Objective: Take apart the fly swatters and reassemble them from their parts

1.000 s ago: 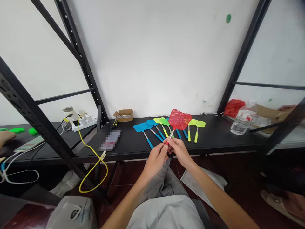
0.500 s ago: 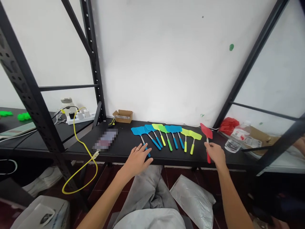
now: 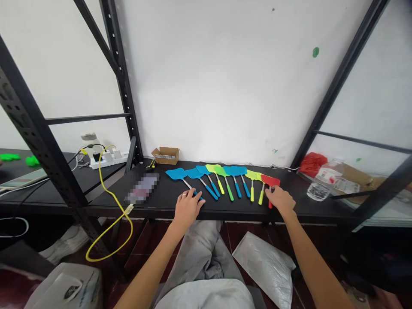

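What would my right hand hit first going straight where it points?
Beyond the red swatter it holds, your right hand would probably meet the neighbouring yellow-green swatter first, though depth is unclear.

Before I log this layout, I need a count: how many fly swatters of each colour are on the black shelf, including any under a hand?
Blue swatters: 5
Yellow swatters: 3
Green swatter: 1
Red swatter: 1
Total: 10
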`<state>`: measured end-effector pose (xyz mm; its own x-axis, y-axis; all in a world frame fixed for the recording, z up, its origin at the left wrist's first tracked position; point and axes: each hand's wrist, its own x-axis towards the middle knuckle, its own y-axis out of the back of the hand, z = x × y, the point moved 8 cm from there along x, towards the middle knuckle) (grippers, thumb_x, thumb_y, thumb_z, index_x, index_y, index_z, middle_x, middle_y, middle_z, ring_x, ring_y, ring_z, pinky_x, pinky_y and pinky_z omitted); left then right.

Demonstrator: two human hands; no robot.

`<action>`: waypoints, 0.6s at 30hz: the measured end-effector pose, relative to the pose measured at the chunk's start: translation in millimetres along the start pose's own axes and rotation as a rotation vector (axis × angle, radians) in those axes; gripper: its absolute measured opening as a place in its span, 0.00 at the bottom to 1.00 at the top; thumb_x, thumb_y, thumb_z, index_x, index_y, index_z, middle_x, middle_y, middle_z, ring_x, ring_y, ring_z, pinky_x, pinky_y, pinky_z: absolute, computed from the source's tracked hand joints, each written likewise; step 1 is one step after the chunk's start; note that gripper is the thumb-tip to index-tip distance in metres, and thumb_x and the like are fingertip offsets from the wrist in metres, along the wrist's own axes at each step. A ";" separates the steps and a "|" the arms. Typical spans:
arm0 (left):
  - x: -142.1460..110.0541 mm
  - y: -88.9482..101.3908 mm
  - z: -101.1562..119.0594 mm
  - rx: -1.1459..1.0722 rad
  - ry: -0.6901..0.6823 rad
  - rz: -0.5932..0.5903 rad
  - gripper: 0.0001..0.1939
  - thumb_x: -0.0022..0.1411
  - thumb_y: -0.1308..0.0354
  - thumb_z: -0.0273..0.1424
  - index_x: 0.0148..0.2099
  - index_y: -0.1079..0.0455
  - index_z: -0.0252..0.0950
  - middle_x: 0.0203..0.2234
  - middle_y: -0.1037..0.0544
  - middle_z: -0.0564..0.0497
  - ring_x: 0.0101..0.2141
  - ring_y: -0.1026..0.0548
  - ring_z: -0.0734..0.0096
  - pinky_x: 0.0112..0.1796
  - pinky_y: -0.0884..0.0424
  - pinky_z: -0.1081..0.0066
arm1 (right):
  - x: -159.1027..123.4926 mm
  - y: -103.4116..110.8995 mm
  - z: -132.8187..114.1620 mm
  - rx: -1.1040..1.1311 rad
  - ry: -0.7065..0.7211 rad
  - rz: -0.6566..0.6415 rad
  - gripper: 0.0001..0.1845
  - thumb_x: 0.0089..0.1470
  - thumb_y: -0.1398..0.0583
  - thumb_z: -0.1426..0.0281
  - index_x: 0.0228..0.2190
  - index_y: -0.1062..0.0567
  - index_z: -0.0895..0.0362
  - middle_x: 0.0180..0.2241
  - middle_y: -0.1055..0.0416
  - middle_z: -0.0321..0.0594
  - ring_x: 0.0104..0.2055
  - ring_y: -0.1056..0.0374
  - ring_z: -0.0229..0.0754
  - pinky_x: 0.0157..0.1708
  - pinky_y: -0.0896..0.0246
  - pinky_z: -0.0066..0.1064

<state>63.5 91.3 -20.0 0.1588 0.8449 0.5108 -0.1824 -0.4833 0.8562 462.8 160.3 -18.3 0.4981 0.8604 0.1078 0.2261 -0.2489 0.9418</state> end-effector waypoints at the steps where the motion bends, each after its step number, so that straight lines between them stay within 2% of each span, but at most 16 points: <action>1: 3.1 -1.6 0.1 -0.007 0.001 -0.008 0.20 0.70 0.53 0.40 0.57 0.29 0.43 0.56 0.30 0.44 0.54 0.32 0.51 0.50 0.33 0.56 | -0.1 -1.5 -1.8 -0.001 0.005 -0.002 0.30 0.57 0.49 0.50 0.54 0.29 0.52 0.48 0.27 0.55 0.51 0.30 0.60 0.47 0.37 0.48; 6: 14.2 -5.6 -0.8 -0.074 -0.008 -0.017 0.22 0.70 0.54 0.43 0.57 0.29 0.41 0.56 0.32 0.42 0.54 0.32 0.51 0.49 0.32 0.55 | 2.8 -8.4 -4.9 -0.010 0.012 0.018 0.32 0.56 0.49 0.47 0.54 0.28 0.51 0.46 0.27 0.55 0.49 0.30 0.61 0.45 0.37 0.49; 9: 21.7 -7.3 4.8 -0.113 -0.048 -0.011 0.24 0.68 0.53 0.46 0.59 0.31 0.43 0.61 0.36 0.43 0.60 0.39 0.46 0.54 0.36 0.50 | 2.7 -14.4 -10.8 -0.024 0.040 0.037 0.32 0.57 0.50 0.47 0.55 0.29 0.50 0.45 0.27 0.54 0.48 0.29 0.61 0.44 0.36 0.50; 14: 41.9 -19.2 31.9 -0.211 -0.228 -0.127 0.30 0.65 0.52 0.52 0.65 0.39 0.49 0.68 0.46 0.49 0.66 0.51 0.43 0.62 0.51 0.42 | -1.3 -24.0 -38.5 -0.033 0.252 0.157 0.31 0.60 0.51 0.49 0.58 0.31 0.50 0.58 0.35 0.49 0.56 0.36 0.59 0.50 0.39 0.47; 18: 51.9 -31.9 39.5 -0.261 -0.273 -0.241 0.29 0.67 0.55 0.52 0.66 0.42 0.50 0.68 0.46 0.50 0.66 0.50 0.44 0.62 0.53 0.40 | -1.1 -45.7 -55.5 -0.054 0.420 0.044 0.31 0.62 0.51 0.51 0.60 0.34 0.50 0.65 0.45 0.46 0.65 0.47 0.56 0.58 0.47 0.46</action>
<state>115.9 141.6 -17.8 0.4707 0.8182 0.3303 -0.3414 -0.1763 0.9232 405.4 195.4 -43.7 0.1194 0.9586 0.2585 0.1625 -0.2757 0.9474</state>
